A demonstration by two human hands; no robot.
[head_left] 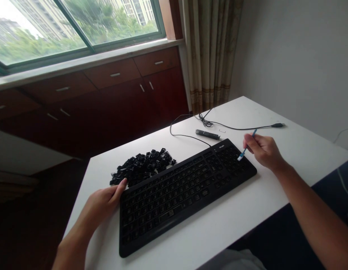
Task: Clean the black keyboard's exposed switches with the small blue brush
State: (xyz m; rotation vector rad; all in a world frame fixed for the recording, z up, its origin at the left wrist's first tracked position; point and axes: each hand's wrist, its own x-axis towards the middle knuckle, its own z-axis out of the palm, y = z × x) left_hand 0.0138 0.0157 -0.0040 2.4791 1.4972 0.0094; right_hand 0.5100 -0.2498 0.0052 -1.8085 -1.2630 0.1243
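A black keyboard (188, 198) lies on the white table (219, 213), with a heap of black keycaps (141, 167) at its ten o'clock, a blue swab (242, 153) tipped white at two o'clock, and cream curtains (210, 48) banded brown at twelve.

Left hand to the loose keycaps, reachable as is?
Probably yes. The left hand sits by the corner of the keyboard, its fingertips right at the edge of the loose keycaps; nothing appears to lie between them.
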